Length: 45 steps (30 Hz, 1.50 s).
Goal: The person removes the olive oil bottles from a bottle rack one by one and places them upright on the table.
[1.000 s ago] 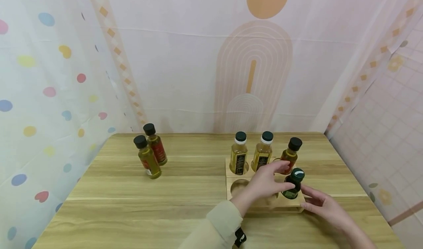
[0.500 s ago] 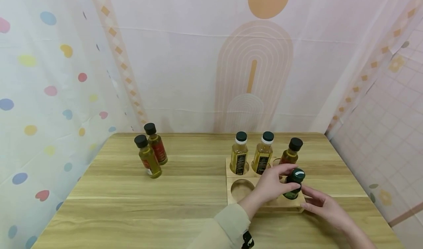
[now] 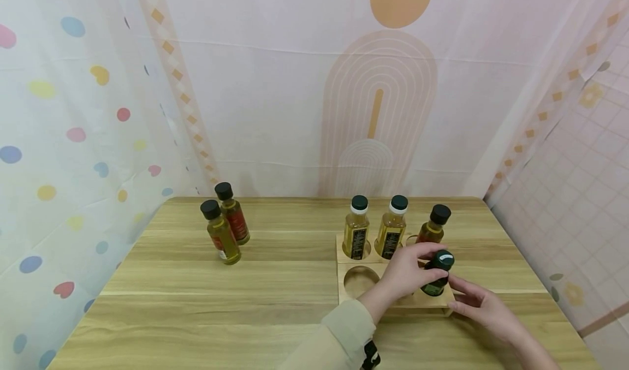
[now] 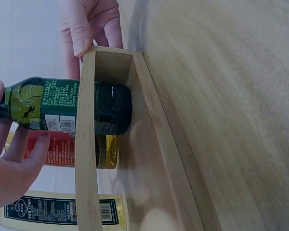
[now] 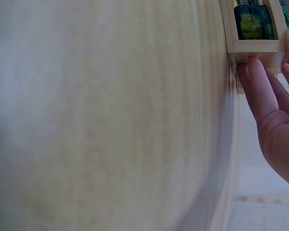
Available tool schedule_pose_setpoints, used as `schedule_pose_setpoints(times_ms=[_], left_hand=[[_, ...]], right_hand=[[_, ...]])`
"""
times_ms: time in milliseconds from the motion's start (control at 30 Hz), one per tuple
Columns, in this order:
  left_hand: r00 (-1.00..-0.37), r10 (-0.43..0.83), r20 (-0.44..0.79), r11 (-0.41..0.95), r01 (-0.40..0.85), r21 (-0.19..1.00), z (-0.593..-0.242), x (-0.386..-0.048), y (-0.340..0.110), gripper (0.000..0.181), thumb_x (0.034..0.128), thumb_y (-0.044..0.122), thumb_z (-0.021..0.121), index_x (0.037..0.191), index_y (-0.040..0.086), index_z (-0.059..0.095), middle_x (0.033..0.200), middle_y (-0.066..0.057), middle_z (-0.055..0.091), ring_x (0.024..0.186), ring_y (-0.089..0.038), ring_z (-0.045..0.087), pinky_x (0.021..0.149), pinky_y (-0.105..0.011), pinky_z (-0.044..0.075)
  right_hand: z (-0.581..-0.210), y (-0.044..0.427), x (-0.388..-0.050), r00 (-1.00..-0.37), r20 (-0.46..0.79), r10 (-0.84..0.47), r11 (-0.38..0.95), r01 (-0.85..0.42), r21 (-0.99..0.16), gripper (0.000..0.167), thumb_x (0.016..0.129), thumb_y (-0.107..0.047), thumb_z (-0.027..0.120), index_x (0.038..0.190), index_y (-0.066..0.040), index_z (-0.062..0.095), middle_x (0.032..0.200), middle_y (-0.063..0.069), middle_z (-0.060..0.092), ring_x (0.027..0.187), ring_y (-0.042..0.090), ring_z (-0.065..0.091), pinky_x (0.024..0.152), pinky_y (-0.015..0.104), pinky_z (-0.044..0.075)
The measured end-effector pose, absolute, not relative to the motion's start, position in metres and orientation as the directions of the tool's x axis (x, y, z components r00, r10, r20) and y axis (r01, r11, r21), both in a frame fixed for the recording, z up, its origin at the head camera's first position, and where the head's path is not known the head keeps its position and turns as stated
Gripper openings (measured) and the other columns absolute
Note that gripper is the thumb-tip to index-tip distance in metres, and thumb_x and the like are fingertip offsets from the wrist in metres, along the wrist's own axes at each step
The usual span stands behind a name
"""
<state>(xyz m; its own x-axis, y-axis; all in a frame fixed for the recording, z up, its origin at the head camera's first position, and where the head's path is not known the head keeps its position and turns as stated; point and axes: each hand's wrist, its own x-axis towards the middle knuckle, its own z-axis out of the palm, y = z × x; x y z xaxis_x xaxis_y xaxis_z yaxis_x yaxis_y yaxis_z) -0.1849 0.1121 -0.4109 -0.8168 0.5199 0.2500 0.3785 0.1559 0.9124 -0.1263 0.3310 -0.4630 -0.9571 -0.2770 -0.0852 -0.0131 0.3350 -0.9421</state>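
Taking the wooden rack (image 3: 417, 302) as the clock's centre. Observing the right hand (image 3: 486, 311) between three and four o'clock, resting extended fingers against the rack's end. Observing the left hand (image 3: 405, 273) over the rack, pinching the dark green bottle (image 3: 434, 289) by the neck between thumb and fingers. Locating that bottle standing in the front-row hole at three o'clock. Comparing with a second ago: finding the left hand shifted toward three o'clock and drawn in about the neck, with bottle and right hand keeping their places. Judging this a steadying of the bottle in its hole, not a lift. Recording, in the back row, white-collared bottles (image 3: 356, 238) at eleven and twelve o'clock, and a red-labelled bottle (image 3: 432, 231) between one and two. Listing two black-capped bottles (image 3: 224, 242) between nine and ten, standing on the surface (image 3: 280, 299). Noting a patterned curtain (image 3: 270, 113) beyond.
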Motion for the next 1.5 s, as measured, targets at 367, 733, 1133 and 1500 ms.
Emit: schedule_pose_setpoints(times_ms=[367, 733, 1133, 1500], left_hand=[[-0.809, 0.498, 0.312, 0.109, 0.416, 0.903, -0.412, -0.184, 0.113, 0.035, 0.0867, 0.006, 0.077, 0.12, 0.013, 0.071, 0.116, 0.004, 0.069, 0.101, 0.0, 0.061, 0.081, -0.016, 0.051], [-0.806, 0.482, 0.345, 0.035, 0.411, 0.911, -0.393, -0.181, 0.112, 0.038, 0.0866, 0.006, 0.077, 0.124, 0.013, 0.07, 0.114, 0.004, 0.07, 0.095, 0.001, 0.063, 0.081, -0.015, 0.051], [-0.813, 0.463, 0.354, 0.044, 0.42, 0.906, -0.38, -0.173, 0.097, 0.039, 0.0862, 0.007, 0.077, 0.124, 0.014, 0.07, 0.114, 0.003, 0.07, 0.093, 0.0, 0.063, 0.08, -0.016, 0.051], [-0.831, 0.448, 0.33, 0.067, 0.399, 0.914, -0.375, -0.174, 0.066, 0.038, 0.0888, 0.006, 0.074, 0.127, 0.01, 0.068, 0.121, -0.002, 0.068, 0.104, -0.006, 0.063, 0.087, -0.02, 0.051]], right_hand=[[-0.465, 0.331, -0.127, -0.958, -0.049, -0.283, 0.333, -0.05, -0.941, 0.066, 0.098, -0.011, 0.063, 0.144, 0.02, 0.027, 0.145, 0.045, 0.026, 0.106, -0.011, 0.053, 0.086, 0.02, 0.051], [-0.467, 0.332, -0.126, -0.957, -0.096, -0.272, 0.35, -0.005, -0.937, 0.065, 0.098, -0.009, 0.062, 0.144, 0.02, 0.026, 0.143, 0.045, 0.029, 0.103, -0.01, 0.054, 0.085, 0.02, 0.051], [-0.464, 0.33, -0.126, -0.956, -0.062, -0.286, 0.344, -0.043, -0.938, 0.064, 0.098, -0.01, 0.062, 0.144, 0.018, 0.029, 0.146, 0.043, 0.026, 0.105, -0.011, 0.053, 0.086, 0.02, 0.051], [-0.467, 0.33, -0.126, -0.952, -0.005, -0.305, 0.346, -0.106, -0.932, 0.061, 0.098, -0.008, 0.062, 0.146, 0.014, 0.031, 0.146, 0.043, 0.025, 0.106, -0.009, 0.054, 0.085, 0.021, 0.052]])
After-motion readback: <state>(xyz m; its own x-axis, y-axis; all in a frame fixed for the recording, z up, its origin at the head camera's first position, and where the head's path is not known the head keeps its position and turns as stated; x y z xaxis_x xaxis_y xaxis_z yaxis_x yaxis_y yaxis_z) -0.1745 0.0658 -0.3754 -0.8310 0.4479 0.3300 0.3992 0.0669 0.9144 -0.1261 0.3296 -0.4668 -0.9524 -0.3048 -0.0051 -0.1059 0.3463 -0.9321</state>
